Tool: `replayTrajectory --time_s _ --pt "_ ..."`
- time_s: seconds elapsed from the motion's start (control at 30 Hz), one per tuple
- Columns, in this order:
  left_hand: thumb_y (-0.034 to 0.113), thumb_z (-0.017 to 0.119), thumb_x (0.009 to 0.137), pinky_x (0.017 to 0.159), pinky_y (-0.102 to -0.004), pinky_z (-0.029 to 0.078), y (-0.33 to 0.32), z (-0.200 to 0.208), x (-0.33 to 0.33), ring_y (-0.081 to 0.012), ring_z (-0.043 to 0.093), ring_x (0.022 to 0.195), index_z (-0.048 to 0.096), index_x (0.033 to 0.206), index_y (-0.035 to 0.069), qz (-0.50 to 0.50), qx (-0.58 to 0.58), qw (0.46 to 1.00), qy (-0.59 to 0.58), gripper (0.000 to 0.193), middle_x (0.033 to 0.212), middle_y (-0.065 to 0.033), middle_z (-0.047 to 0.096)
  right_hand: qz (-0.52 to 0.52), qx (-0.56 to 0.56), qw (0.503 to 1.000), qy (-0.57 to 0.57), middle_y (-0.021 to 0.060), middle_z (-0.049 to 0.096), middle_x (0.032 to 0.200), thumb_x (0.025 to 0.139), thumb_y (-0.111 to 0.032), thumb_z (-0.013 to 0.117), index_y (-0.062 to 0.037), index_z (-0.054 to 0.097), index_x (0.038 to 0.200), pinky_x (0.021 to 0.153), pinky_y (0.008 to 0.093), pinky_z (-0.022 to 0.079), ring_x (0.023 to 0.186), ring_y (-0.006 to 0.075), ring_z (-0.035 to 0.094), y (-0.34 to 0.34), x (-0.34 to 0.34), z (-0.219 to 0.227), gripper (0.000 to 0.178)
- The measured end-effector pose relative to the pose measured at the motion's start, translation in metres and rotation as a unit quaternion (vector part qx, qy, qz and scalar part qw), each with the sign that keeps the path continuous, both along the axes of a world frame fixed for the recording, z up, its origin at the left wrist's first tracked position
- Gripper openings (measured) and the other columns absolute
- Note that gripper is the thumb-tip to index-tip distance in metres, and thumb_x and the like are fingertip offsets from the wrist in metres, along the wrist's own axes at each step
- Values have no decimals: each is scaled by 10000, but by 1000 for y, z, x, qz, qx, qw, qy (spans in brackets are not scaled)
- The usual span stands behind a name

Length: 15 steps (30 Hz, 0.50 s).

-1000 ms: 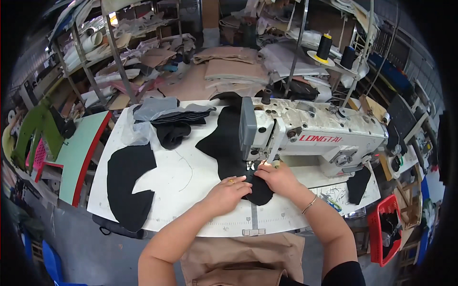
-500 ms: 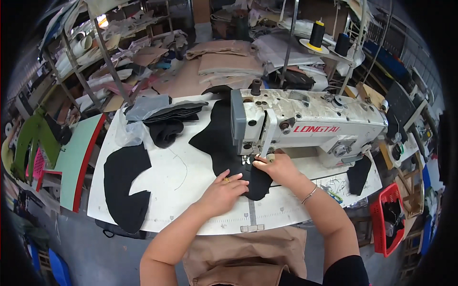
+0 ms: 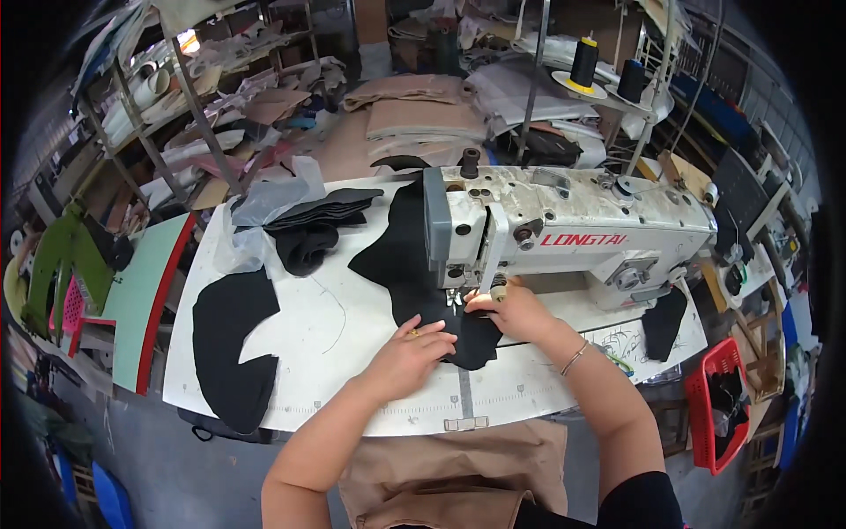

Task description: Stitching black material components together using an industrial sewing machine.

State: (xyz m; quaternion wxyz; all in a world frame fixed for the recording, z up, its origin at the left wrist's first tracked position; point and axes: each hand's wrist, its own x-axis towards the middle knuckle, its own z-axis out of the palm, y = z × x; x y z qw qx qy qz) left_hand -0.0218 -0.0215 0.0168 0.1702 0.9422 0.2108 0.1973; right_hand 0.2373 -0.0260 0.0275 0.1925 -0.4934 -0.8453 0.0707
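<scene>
Fabric [image 3: 412, 295] cut in a curved black shape lies on the white worktop [image 3: 304, 379], running beneath the presser foot [image 3: 453, 298] of an industrial sewing machine [image 3: 573, 220] under a person's bare hands. The left hand [image 3: 407, 357] rests palm-down at the near part of the cloth, fingers slightly spread; the right hand [image 3: 515, 313] curls just beside the foot, fingertips low, though I cannot tell from here whether they pinch the material. Guiding it well would seem to call for light, flat pressure from the left and small steering touches from the right, with neither pulling against the feed. Fingertips so near the foot look like the chief risk; a little more clearance would be wise. The near end should lie smooth and unfolded. At left, well apart, a second black piece [image 3: 231, 348] lies flat, with stacked dark pieces [image 3: 326, 212] and plastic film [image 3: 242, 251] behind it.
</scene>
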Motion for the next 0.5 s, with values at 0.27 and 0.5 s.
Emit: replayTrajectory --time_s 0.27,0.5 --pt "36 629 794 1106 -452 292 -7 2 5 -222 467 1278 619 1074 146 8 5 1000 -4 301 1237 -4 595 -11 138 927 -349 -7 597 1162 832 -176 539 -106 608 1114 888 553 389 957 150 620 -19 -35 13 299" --pt "57 628 801 1097 -447 309 -7 -8 8 -226 467 1276 623 1113 151 -10 -8 999 -46 325 1240 -13 591 -35 96 990 95 23 651 889 794 -113 634 -171 652 913 881 459 402 813 306 583 -8 -24 -8 133"
